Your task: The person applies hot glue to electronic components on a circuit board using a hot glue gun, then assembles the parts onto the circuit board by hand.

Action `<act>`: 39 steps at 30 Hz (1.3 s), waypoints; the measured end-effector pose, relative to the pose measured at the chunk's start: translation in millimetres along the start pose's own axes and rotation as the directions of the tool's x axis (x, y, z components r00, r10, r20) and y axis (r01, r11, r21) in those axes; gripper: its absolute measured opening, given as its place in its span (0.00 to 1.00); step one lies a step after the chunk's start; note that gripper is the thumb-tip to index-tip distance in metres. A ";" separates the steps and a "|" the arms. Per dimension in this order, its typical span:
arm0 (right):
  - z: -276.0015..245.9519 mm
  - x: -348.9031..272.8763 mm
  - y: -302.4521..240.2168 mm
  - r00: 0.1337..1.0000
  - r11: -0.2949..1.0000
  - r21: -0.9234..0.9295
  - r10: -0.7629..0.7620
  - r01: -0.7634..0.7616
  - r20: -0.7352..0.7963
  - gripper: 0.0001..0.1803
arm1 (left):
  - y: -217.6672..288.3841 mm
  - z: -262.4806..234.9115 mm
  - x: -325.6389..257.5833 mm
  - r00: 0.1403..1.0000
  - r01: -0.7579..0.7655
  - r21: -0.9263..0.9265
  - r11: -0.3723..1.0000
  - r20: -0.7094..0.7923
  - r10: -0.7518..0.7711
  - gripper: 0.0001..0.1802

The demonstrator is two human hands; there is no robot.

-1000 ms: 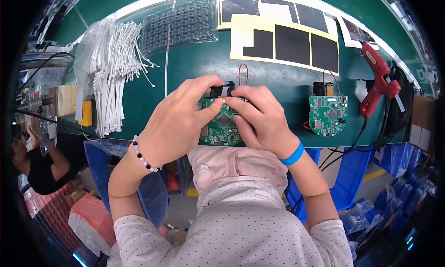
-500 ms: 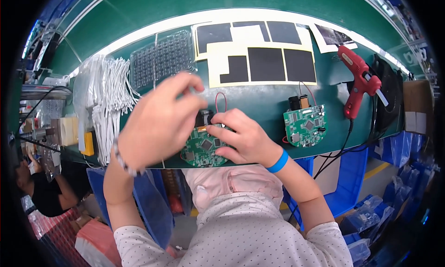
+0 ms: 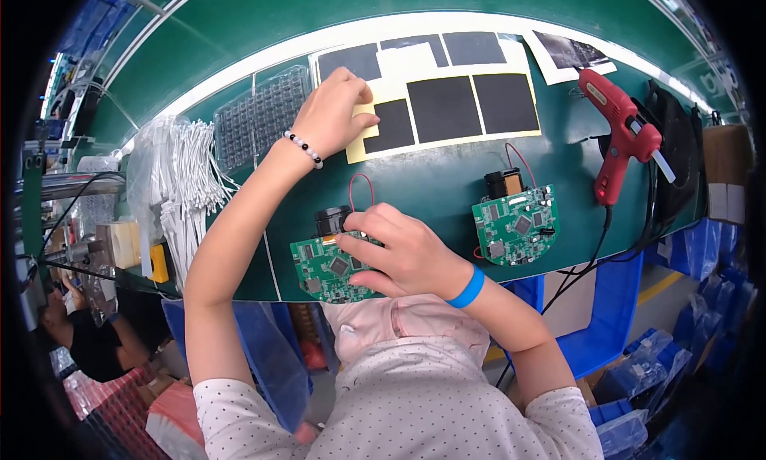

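We see the left hand (image 3: 339,113) over the left end of a yellow-edged backing sheet (image 3: 357,151), beside its L-shaped black patch (image 3: 397,126). Its fingers are bent, the thumb tip a little apart from them; we cannot tell whether they pinch anything.

Our right hand (image 3: 399,256) lies over the right part of a green circuit board (image 3: 315,260) at the near edge of the counter (image 3: 415,185). Thumb and forefinger are spread across the board's face; whether they grip it we cannot tell. A black cylindrical module (image 3: 331,219) sits at the board's far edge, and a red wire (image 3: 372,185) loops up behind.

To the right we have a second circuit board (image 3: 515,229) and, beyond it, a red hot glue gun (image 3: 626,133). The gun carries a small pale label whose lettering we cannot make out; the boards' printed markings are too small to read. Bundled white cables (image 3: 187,197) and a clear plastic tray (image 3: 263,117) lie at left.
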State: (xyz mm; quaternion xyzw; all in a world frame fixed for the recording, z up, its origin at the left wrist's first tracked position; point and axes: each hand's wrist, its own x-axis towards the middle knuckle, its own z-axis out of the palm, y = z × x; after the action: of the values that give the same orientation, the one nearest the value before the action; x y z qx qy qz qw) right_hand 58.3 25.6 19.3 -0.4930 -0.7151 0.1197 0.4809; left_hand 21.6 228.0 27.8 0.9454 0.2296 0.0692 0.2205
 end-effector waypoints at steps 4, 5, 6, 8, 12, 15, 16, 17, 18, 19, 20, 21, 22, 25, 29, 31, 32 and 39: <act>0.8 -0.5 1.5 1.000 1.000 0.007 -0.004 0.004 0.000 0.22 | -1.7 3.2 2.5 1.000 -0.017 -0.003 1.000 -0.016 0.017 0.13; 0.7 -0.7 1.1 1.000 1.000 0.010 -0.005 0.005 -0.001 0.22 | -1.9 4.1 3.5 1.000 -0.023 -0.009 1.000 -0.010 0.023 0.12; 0.5 -1.0 0.8 1.000 1.000 0.010 -0.002 0.002 -0.001 0.22 | -1.5 4.4 4.4 1.000 -0.023 -0.010 1.000 -0.008 0.023 0.12; 0.6 -1.1 0.6 1.000 1.000 0.009 -0.003 0.003 0.001 0.22 | -0.7 4.3 5.6 1.000 0.020 -0.048 0.999 0.018 -0.019 0.11; 2.6 -0.6 0.3 1.000 1.000 0.011 -0.006 0.006 -0.008 0.22 | -1.1 4.4 3.8 0.999 0.037 -0.046 0.998 0.021 -0.036 0.12; 1.6 -0.5 0.1 1.000 1.000 0.007 -0.005 0.005 -0.011 0.22 | 4.7 -0.1 6.3 0.995 0.084 -0.017 0.996 0.060 -0.083 0.12; 0.4 -0.6 -0.5 1.000 1.000 0.007 0.000 0.000 -0.008 0.22 | 6.0 -0.7 7.8 0.993 0.096 -0.016 0.995 0.077 -0.095 0.11; 0.4 -0.3 -0.6 1.000 1.000 0.006 0.004 -0.004 -0.002 0.22 | 5.4 -0.9 8.4 0.990 0.109 -0.016 0.994 0.093 -0.107 0.11; 0.9 -0.1 -0.5 1.000 1.000 0.007 0.004 -0.004 -0.002 0.22 | 4.5 -1.0 8.7 0.990 0.109 -0.016 0.994 0.093 -0.108 0.11; 1.6 0.1 -0.5 1.000 1.000 0.008 -0.001 0.001 -0.008 0.22 | 3.5 -1.4 8.8 0.988 0.117 -0.022 0.993 0.100 -0.115 0.12; 1.8 -0.1 -0.2 1.000 1.000 0.007 -0.006 0.006 -0.014 0.22 | 2.9 -1.1 9.3 0.987 0.124 -0.030 0.992 0.107 -0.120 0.12; 2.1 -0.4 0.0 1.000 1.000 0.006 -0.004 0.004 -0.015 0.22 | 3.3 -2.1 9.6 0.987 0.122 -0.030 0.992 0.109 -0.118 0.12; 2.3 -0.6 0.2 1.000 1.000 0.009 -0.005 0.005 -0.017 0.22 | 4.4 -4.0 10.0 0.985 0.142 -0.050 0.989 0.111 -0.136 0.13; 1.9 -0.7 0.4 1.000 1.000 0.017 -0.005 0.005 -0.018 0.22 | 5.7 -5.2 7.7 0.985 0.158 -0.082 0.984 0.077 -0.151 0.14; 1.7 -0.8 -0.2 1.000 1.000 0.022 -0.003 0.003 -0.021 0.21 | 6.9 -1.0 6.5 0.990 0.139 -0.026 0.990 0.000 -0.139 0.15; 2.1 -0.8 -0.2 1.000 1.000 0.020 -0.003 0.003 -0.023 0.21 | 9.5 -2.3 7.6 0.986 0.166 -0.033 0.986 0.021 -0.165 0.15; 2.2 -1.0 -0.1 1.000 1.000 0.018 -0.002 0.002 -0.024 0.21 | 11.0 -2.9 8.4 0.981 0.193 -0.041 0.980 0.044 -0.191 0.15; 2.7 -0.2 -0.9 0.999 1.000 0.019 0.001 0.000 -0.036 0.21 | 19.0 -11.0 16.0 0.936 0.321 -0.054 0.946 0.169 -0.308 0.13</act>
State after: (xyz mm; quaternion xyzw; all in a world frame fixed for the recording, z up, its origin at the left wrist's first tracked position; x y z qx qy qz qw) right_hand 55.6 25.8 18.5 -0.4908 -0.7050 0.1176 0.4983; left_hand 40.9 224.5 46.7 0.8893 0.3568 -0.0330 0.2840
